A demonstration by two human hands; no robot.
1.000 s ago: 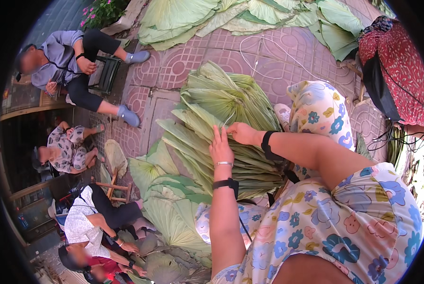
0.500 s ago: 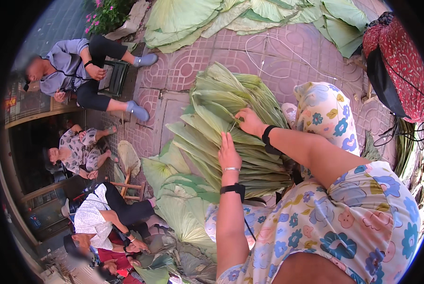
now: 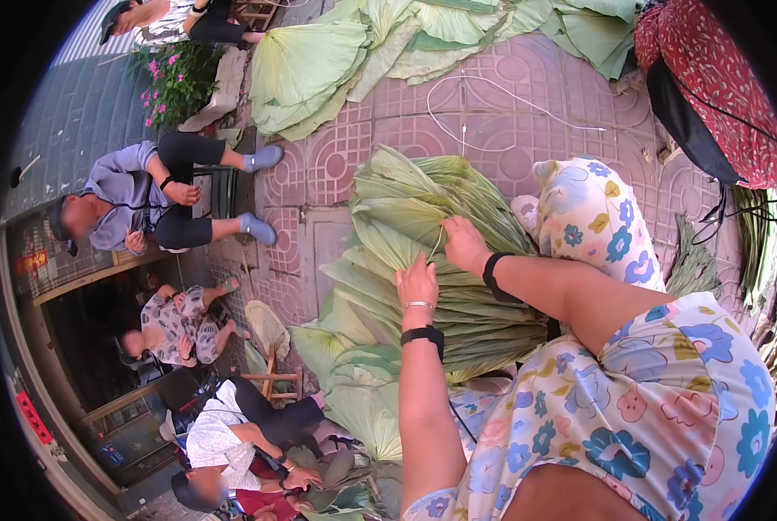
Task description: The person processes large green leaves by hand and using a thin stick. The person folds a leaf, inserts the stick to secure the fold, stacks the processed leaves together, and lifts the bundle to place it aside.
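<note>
A large bundle of folded green leaves (image 3: 388,217), broad and veined, lies in front of my knees. My left hand (image 3: 417,283) rests on its middle, fingers bent and drawn together at the lower end of a thin pale string (image 3: 437,243). Just right of it, my right hand (image 3: 467,247) is closed with the fingertips pinching the upper end of that string. The string slants across the leaves between both hands. Much of the bundle's near end is hidden by my forearm and clothing.
More large leaves (image 3: 306,78) spread along the far pavement, and others (image 3: 362,382) lie left of the bundle. A white cable (image 3: 493,149) loops on the tiles. A red patterned cloth item (image 3: 718,87) stands far right. A seated person (image 3: 128,187) and others are at the left.
The view has shifted, so the surroundings sit differently in the picture. My left fingers, stretched out before, are now more bent. My right hand stays at the string.
</note>
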